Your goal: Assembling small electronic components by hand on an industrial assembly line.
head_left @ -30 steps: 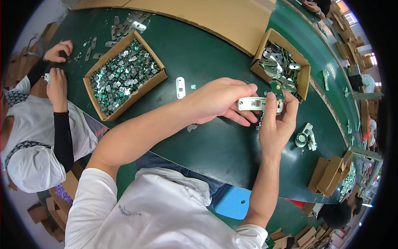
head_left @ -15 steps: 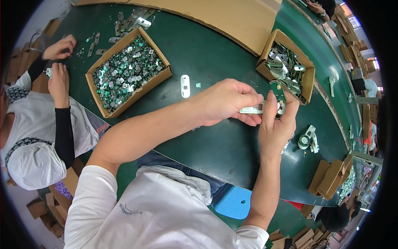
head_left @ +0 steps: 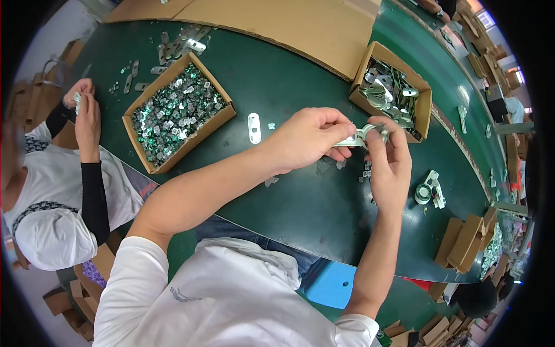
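Between my hands is a whitish long-handled part with a round head, held over the green table. My left hand pinches its handle between thumb and fingers. Closed around the round head, my right hand covers much of it with the thumb and fingertips. Several small clear square pieces lie on the table beside the right hand. Left of my left hand rest a pale oval plate with holes and one small square piece. A similar white part with a round head lies to the right.
An open cardboard box full of small clear pieces stands at left. Another box, at right, holds metal plates. A cardboard sheet lies along the far side. At left a co-worker's hands hold a small part. A blue stool shows below the table edge.
My right hand has turned the part; its round head now shows, where a green circuit board was visible before. The small clear pieces beside that hand have come into view.
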Motion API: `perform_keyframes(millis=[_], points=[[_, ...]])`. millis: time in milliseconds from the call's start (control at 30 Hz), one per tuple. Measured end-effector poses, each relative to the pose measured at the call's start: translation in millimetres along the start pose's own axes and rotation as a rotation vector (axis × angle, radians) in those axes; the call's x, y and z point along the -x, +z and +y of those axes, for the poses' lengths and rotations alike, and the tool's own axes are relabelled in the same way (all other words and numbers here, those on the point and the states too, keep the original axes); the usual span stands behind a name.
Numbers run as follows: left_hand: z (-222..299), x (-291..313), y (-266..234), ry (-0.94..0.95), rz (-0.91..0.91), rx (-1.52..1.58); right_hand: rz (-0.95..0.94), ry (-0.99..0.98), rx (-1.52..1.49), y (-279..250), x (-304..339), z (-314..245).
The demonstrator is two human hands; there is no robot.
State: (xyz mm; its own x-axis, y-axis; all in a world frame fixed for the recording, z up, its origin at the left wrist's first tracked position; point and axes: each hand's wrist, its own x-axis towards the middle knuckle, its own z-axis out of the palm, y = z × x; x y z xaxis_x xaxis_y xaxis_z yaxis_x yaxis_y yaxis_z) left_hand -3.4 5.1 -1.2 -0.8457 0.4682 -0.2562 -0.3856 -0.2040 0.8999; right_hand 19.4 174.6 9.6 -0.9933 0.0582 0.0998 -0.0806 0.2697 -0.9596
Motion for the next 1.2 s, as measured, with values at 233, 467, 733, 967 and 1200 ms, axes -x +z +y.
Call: perform_keyframes(millis=[233,467,733,967,1200], points=[[7,1,-5,-0.092,0.027,-0.089,-0.080,0.081,-0.050,-17,2,-9],[3,4,-3,0.406,0.105,-0.319,0.032,-0.303,0.183,-17,1,3],[9,8,-9,0.818,0.181,-0.705,0.071,-0.395,0.239,-11,1,4],[2,4,-5,0.880,0.205,-0.654,0.122,-0.437,0.299,-13,0,5],[0,3,-9,0.893,0.200,-0.636,0.129,-0.463,0.281,-9,0,7]])
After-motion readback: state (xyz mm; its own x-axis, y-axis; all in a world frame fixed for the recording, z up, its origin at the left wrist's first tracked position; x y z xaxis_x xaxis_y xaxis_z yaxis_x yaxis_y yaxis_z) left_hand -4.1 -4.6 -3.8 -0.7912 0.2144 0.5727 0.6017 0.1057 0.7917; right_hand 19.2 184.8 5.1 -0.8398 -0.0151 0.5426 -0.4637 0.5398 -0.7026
